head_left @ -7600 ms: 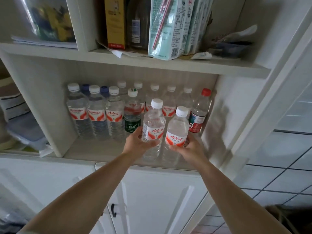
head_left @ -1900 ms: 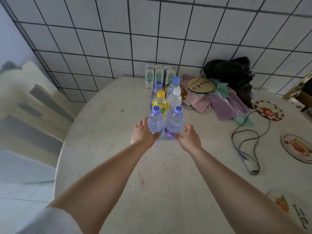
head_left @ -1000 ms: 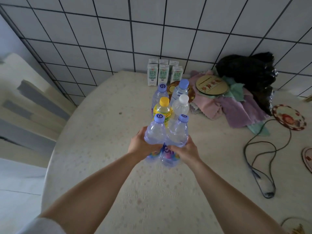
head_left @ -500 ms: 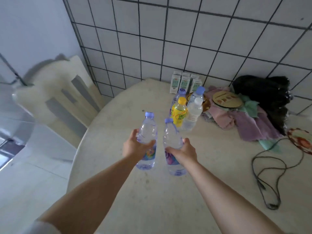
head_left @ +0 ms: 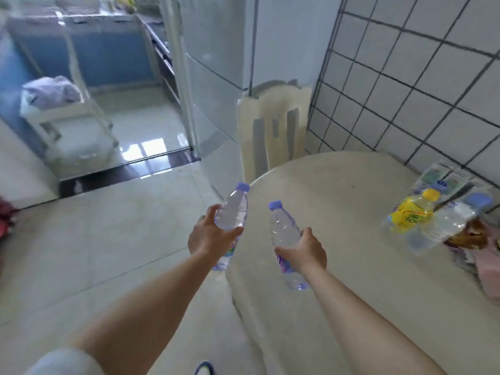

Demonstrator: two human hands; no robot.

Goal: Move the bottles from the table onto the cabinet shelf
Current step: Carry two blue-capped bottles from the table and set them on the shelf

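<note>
My left hand grips a clear water bottle with a purple cap, held in the air over the floor just left of the table edge. My right hand grips a second purple-capped bottle above the round beige table. At the table's right side stand a yellow-labelled bottle with a yellow cap and a clear bottle with a blue cap, both blurred. The cabinet shelf is out of view.
A cream chair stands behind the table against the tiled wall. Milk cartons and pink cloth lie at the table's right edge. Shiny floor tiles stretch left toward a doorway with a white cart.
The view has swung left, away from the table toward the floor and doorway. Both hands carry the two bottles leftward; the left bottle has passed beyond the table edge.
</note>
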